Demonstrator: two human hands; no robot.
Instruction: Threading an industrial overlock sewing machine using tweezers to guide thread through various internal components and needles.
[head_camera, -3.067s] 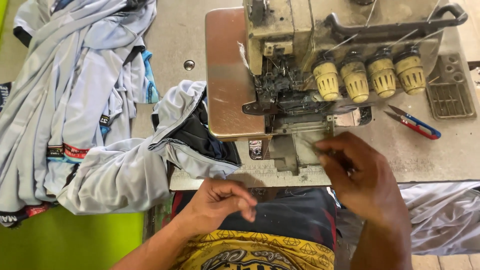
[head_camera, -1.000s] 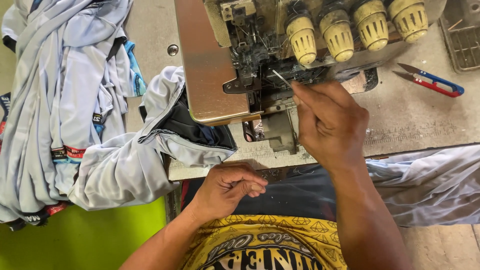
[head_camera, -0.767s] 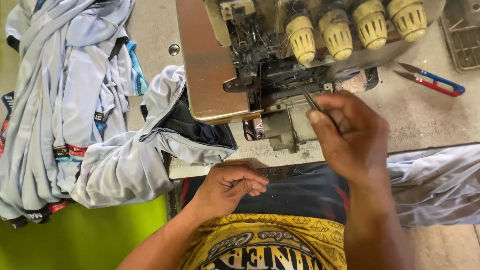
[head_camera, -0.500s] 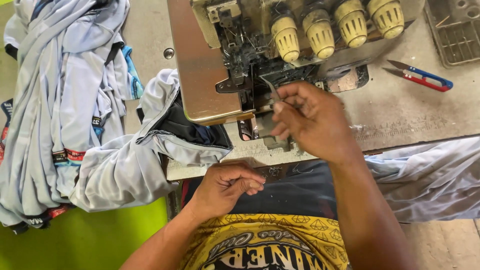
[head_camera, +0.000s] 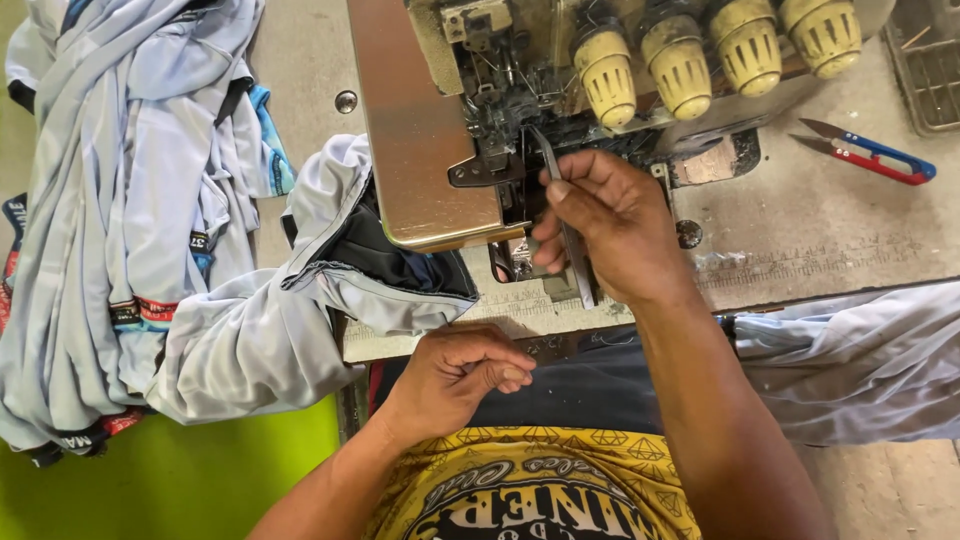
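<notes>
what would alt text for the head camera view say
A person's right hand pokes tweezers into the open front of an overlock sewing machine, while the left hand rests closed at the table edge. Pale grey garments pile at left.

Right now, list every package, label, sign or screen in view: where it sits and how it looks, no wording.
No packages, signs or screens.
Small dark tags on the grey garment pile, far left: tiny rectangles with pale marks.
Red-and-dark printed bands lower on that pile: narrow strips.
Print on the yellow shirt, bottom centre: dark arched lettering on yellow.
Ruler markings on the table edge, beside the right hand: faint ticks.
</notes>
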